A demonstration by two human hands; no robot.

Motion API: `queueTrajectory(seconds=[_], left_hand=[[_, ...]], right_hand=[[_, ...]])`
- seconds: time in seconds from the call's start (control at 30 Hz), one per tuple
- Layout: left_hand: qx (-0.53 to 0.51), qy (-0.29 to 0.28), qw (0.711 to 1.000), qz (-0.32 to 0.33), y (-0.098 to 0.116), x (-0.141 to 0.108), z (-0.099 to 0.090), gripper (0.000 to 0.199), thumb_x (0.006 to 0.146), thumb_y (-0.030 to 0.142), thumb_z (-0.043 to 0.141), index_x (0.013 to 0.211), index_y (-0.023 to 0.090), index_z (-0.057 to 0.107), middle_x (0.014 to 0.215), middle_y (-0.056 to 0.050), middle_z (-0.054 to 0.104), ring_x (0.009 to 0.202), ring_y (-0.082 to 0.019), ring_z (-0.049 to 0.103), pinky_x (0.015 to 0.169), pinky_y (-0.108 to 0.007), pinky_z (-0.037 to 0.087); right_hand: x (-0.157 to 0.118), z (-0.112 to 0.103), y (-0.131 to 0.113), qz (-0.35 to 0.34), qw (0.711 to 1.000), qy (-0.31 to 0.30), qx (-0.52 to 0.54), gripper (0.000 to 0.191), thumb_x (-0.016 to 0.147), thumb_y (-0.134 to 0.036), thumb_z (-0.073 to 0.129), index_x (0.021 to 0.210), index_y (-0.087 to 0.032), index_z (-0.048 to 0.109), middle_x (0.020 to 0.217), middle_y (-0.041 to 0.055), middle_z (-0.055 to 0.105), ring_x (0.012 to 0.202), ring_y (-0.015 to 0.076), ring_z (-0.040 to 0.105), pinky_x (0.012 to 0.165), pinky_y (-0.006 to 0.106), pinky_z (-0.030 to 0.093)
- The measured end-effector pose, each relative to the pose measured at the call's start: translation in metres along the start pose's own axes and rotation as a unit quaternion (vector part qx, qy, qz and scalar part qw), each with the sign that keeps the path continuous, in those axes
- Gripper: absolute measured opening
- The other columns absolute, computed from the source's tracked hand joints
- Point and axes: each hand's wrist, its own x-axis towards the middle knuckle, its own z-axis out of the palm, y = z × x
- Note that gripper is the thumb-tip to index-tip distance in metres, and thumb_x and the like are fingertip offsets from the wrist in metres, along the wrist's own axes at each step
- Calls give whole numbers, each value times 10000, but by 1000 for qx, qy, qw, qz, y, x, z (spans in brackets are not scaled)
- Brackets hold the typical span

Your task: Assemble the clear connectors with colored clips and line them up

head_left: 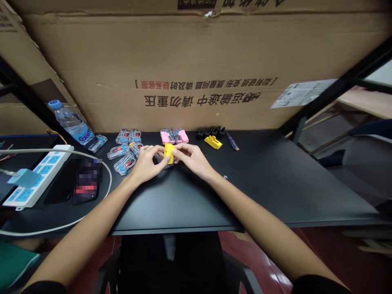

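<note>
Both hands meet over the black tabletop, gripping a small yellow plastic piece from its two sides. My left hand has its thumb against the lower left of it, while the thumb of my right hand presses near its upper right edge. A dark or clear part shows under the yellow piece, partly hidden by the fingers. Just left of my left hand lie several clear plastic cases with red and blue parts inside. Two pink-and-clear cases stand beyond the fingers.
To the right are a loose yellow part, several black parts and a screwdriver. At left are a water bottle, a power strip, a dark phone-like slab and a looping cable. Cardboard walls the back.
</note>
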Motion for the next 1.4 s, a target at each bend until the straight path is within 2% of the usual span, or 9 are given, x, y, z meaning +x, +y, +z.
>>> queueTrajectory(seconds=[0.33, 0.5, 0.57, 0.63, 0.7, 0.8, 0.93, 1.17, 1.4], left_hand=[[3, -17, 1000, -9, 1, 1, -1, 156, 936, 341, 715, 1056, 245, 736, 921, -1, 808, 897, -230, 717, 1098, -463, 426], [-6, -9, 1000, -10, 0, 2, -3, 147, 955, 360, 698, 1033, 240, 730, 915, -4, 798, 898, -231, 719, 1058, -447, 434], [-6, 0, 1000, -2, 0, 2, -3, 143, 968, 362, 688, 1030, 241, 732, 923, -6, 797, 912, -233, 720, 1051, -445, 432], [-3, 3, 1000, -3, 1, 2, -4, 139, 975, 359, 690, 1046, 249, 735, 955, -8, 806, 947, -241, 724, 1050, -444, 431], [1, 3, 1000, -11, 2, 2, -3, 139, 972, 358, 705, 1067, 259, 727, 999, -11, 816, 995, -251, 729, 1060, -444, 427], [5, 2, 1000, -11, 2, 2, -2, 204, 935, 334, 756, 1116, 264, 693, 1077, -17, 821, 1044, -261, 732, 1080, -450, 412], [-1, -5, 1000, 8, 1, 1, -1, 240, 893, 238, 777, 1107, 270, 673, 1185, -12, 820, 1093, -258, 727, 1113, -460, 382], [-17, -15, 999, 42, -1, 0, -1, 195, 869, 123, 760, 987, 257, 681, 1231, -13, 824, 1191, -258, 727, 1134, -456, 364], [0, -14, 999, 35, -4, 0, 0, 250, 842, 74, 724, 1002, 262, 681, 1242, -13, 820, 1212, -260, 709, 1141, -466, 358]], right_hand=[[2, -5, 12, 31, 999, 0, 29, 464, 790, -614, 887, 906, -175, 787, 875, 57, 781, 778, 193, 690, 826, 382, 600], [1, 4, 14, -97, 989, 49, -96, 408, 933, -603, 758, 948, -197, 793, 963, 74, 769, 869, 215, 693, 851, 390, 585], [2, 1, 11, -115, 986, 44, -109, 399, 956, -598, 738, 979, -204, 800, 1004, 76, 775, 880, 213, 697, 840, 376, 584], [5, -12, 6, -102, 988, 45, -107, 418, 969, -613, 714, 995, -206, 804, 998, 72, 787, 851, 208, 701, 794, 353, 582], [9, -34, 3, -86, 982, 94, -137, 444, 1024, -603, 627, 988, -199, 808, 916, 64, 785, 809, 204, 694, 757, 337, 563], [15, -71, 4, -81, 949, 136, -272, 331, 999, -475, 671, 903, -186, 803, 828, 56, 774, 761, 209, 672, 740, 340, 516], [19, -93, 18, -64, 913, 64, -398, 186, 954, -312, 697, 919, -191, 833, 848, 61, 773, 726, 196, 643, 726, 333, 488], [17, -71, 35, -70, 868, -2, -492, 145, 991, -194, 676, 1008, -181, 819, 986, 103, 738, 918, 237, 677, 865, 364, 506], [14, -51, 31, -95, 907, -78, -402, 82, 960, -183, 707, 965, -193, 788, 1004, 81, 780, 935, 225, 692, 874, 355, 535]])
